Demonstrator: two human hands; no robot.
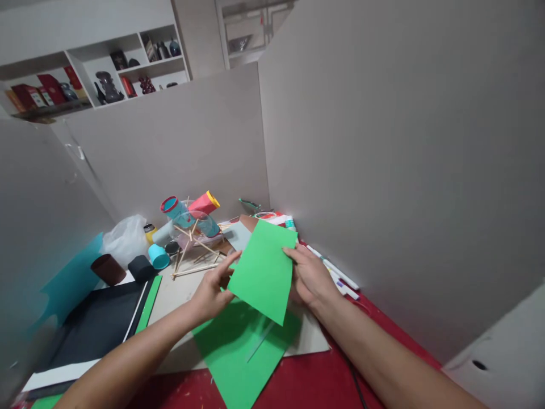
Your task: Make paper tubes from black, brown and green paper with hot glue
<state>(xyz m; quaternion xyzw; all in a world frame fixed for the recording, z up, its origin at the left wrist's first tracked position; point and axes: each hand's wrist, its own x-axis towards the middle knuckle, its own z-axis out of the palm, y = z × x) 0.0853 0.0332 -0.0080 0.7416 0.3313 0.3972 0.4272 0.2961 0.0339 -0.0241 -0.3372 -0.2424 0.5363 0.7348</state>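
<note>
A: Head cam, only view I've got. What could go wrong here?

B: Creasing, I'd say. The right hand (310, 272) has its thumb on the face of the green card (264, 267) with the other fingers tucked behind, so it's gripping the right edge. The left hand (213, 287) pinches the opposite edge, thumb near the lower corner. The card is up in the air, tilted, between both sets of fingertips.

A: Why creasing?

B: The edge below the right thumb already bows a bit. Squeeze the hands closer and it could kink right there.

A: What about underneath?

B: Below the fingers there's a bigger green sheet (249, 378) with a thin pale strip (259, 343) across it, over some cardboard (313, 338) on the red table (179, 392). That strip looks loose to me, so a low sweep of the card might knock it away. Can't tell if it's stuck down.

A: And to the sides?

B: Beyond the left fingertips is a stick frame (192, 234) with cups on it. Looks spindly, so a knuckle bump could topple it. Just past the right hand are some markers (334, 268), which might roll if the wrist nudges them.
</note>
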